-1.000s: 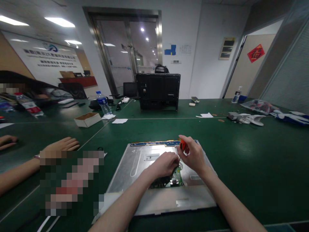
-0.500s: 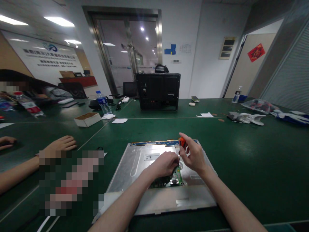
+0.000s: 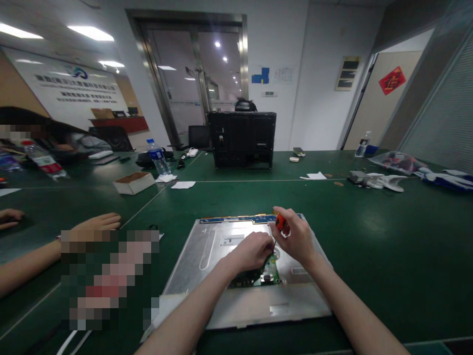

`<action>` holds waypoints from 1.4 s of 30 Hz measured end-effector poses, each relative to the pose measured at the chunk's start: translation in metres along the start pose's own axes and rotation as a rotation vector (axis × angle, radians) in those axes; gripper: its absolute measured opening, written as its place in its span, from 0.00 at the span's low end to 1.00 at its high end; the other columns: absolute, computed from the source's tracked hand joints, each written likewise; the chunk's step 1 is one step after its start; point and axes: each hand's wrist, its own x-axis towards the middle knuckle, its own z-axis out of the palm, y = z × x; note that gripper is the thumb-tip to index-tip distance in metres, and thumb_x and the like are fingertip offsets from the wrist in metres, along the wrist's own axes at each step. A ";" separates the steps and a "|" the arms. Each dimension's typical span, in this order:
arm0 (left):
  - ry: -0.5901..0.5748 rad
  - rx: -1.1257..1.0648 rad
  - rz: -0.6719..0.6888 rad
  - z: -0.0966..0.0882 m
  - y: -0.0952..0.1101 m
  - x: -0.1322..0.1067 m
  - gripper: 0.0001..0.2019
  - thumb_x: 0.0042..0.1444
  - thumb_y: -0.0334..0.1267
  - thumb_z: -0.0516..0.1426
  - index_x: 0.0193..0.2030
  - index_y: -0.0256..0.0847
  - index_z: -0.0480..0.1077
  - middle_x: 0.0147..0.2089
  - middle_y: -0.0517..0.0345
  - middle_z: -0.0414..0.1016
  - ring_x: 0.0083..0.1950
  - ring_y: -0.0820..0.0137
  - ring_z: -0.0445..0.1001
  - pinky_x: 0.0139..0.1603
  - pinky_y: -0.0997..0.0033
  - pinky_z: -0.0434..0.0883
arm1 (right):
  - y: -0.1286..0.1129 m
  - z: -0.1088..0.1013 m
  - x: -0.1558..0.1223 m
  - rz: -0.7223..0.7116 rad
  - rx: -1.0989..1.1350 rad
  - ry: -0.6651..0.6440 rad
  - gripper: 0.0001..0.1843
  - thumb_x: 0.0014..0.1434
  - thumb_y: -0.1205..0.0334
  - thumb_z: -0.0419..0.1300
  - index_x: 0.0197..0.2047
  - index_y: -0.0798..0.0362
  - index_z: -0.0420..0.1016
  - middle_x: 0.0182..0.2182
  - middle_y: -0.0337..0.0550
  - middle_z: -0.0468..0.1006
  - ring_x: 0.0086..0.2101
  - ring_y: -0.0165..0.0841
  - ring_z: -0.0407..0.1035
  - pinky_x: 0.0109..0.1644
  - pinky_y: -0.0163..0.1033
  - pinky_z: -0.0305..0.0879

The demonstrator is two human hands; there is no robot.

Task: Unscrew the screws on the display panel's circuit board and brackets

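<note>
A silver metal panel (image 3: 207,266), the back of a bare screen, lies flat on the green table in front of me. A small green circuit board (image 3: 271,271) sits on its middle. My right hand (image 3: 295,239) is closed round an orange-handled screwdriver (image 3: 280,222), held upright with the tip down near the board. My left hand (image 3: 251,252) is curled, fingers pinched at the screwdriver's shaft just above the board. A blue strip (image 3: 236,219) runs along the panel's far edge.
Another person's hands (image 3: 98,223) rest on the table at the left. A black monitor back (image 3: 242,139) stands at the far middle. A cardboard box (image 3: 133,182), water bottle (image 3: 158,158), papers and white parts (image 3: 384,181) lie further off.
Both my hands stay at the board with only tiny shifts of the screwdriver. The other person's nearer hand has shifted slightly on the table.
</note>
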 end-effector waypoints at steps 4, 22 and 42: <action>-0.001 0.005 0.001 0.000 0.000 0.000 0.08 0.57 0.26 0.54 0.36 0.37 0.73 0.39 0.50 0.79 0.39 0.63 0.76 0.38 0.71 0.67 | -0.001 -0.001 0.001 0.001 -0.004 -0.017 0.17 0.65 0.63 0.56 0.57 0.51 0.65 0.29 0.36 0.70 0.21 0.26 0.62 0.25 0.31 0.62; 0.016 -0.033 0.020 0.002 -0.002 0.000 0.07 0.58 0.27 0.55 0.38 0.36 0.74 0.39 0.49 0.79 0.39 0.63 0.76 0.40 0.70 0.69 | -0.002 0.000 0.001 0.008 0.024 -0.001 0.19 0.65 0.66 0.53 0.58 0.52 0.64 0.28 0.35 0.69 0.21 0.26 0.63 0.25 0.31 0.63; 0.006 -0.044 0.010 0.009 -0.009 0.003 0.07 0.57 0.28 0.56 0.40 0.38 0.74 0.42 0.50 0.79 0.43 0.61 0.77 0.44 0.69 0.70 | -0.002 -0.001 0.002 -0.004 0.032 -0.019 0.21 0.65 0.67 0.52 0.61 0.51 0.61 0.29 0.36 0.71 0.21 0.27 0.63 0.23 0.31 0.64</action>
